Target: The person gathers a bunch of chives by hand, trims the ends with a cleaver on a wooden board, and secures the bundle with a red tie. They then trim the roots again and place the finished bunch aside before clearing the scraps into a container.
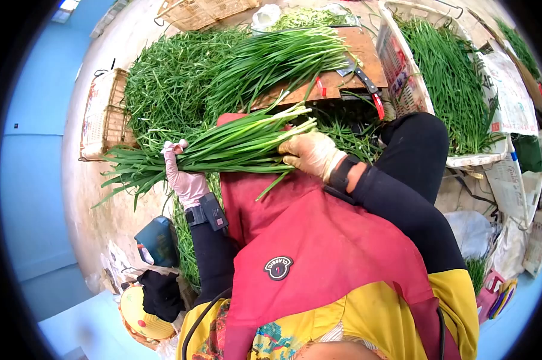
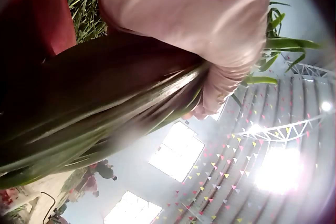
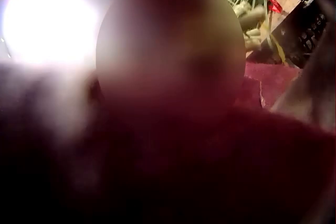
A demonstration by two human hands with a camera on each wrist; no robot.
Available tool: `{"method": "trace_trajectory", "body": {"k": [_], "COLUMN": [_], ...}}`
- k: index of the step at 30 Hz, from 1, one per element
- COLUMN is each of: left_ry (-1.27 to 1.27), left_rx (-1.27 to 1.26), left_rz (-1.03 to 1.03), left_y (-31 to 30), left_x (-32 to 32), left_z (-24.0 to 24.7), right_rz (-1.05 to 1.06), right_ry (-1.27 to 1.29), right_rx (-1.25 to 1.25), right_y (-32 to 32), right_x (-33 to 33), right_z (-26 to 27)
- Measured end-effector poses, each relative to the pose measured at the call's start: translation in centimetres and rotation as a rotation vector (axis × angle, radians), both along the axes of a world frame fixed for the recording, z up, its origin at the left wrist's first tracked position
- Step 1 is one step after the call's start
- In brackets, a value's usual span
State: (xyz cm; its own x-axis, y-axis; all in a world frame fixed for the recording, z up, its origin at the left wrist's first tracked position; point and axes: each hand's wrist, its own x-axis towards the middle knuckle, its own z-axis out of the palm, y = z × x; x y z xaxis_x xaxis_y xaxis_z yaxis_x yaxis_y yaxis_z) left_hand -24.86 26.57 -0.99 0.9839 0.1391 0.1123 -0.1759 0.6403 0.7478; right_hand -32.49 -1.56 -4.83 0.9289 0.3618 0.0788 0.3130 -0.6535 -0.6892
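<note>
A bunch of garlic chives (image 1: 235,143) lies across the person's lap, leaf tips to the left and pale stem ends to the right. The left hand (image 1: 184,174), in a thin pinkish glove, grips the leafy part from below. Seen from the left wrist, its fingers (image 2: 218,85) curl round the leaves (image 2: 157,90). At the stem end the right hand (image 1: 313,155), in a yellowish glove, holds the stalks with bent fingers. The right wrist view is mostly blurred and dark, with some pale stalks (image 3: 252,22) at its upper right.
A large heap of chives (image 1: 169,84) lies ahead, beside more chives (image 1: 277,60) on a wooden board (image 1: 367,51). A knife (image 1: 366,79) and red bands (image 1: 379,106) lie at the board's right. Crates stand left (image 1: 97,120) and right (image 1: 403,66), the right one full of chives.
</note>
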Motion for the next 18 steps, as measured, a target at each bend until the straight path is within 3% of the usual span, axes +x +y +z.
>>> {"method": "trace_trajectory", "body": {"k": [7,13,16,18], "left_ry": [-0.005,0.042,0.025,0.032], "left_rx": [-0.005,-0.008,-0.043,-0.059], "left_rz": [0.009,0.023,-0.013,-0.025], "left_y": [0.0,0.4,0.7,1.4], "left_x": [-0.2,0.0,-0.2,0.1], "left_z": [-0.1,-0.6,-0.6,-1.1], "right_rz": [0.146,0.167,0.048,0.017], "right_ry": [-0.094,-0.168,0.057,0.336], "right_rx": [-0.079,0.117,-0.064,-0.388], "right_y": [0.7,-2.5,-5.4,-7.6], "right_x": [0.1,-0.8,-1.3,-1.1], "right_z": [0.4,-0.4,-3.1,-4.1]}}
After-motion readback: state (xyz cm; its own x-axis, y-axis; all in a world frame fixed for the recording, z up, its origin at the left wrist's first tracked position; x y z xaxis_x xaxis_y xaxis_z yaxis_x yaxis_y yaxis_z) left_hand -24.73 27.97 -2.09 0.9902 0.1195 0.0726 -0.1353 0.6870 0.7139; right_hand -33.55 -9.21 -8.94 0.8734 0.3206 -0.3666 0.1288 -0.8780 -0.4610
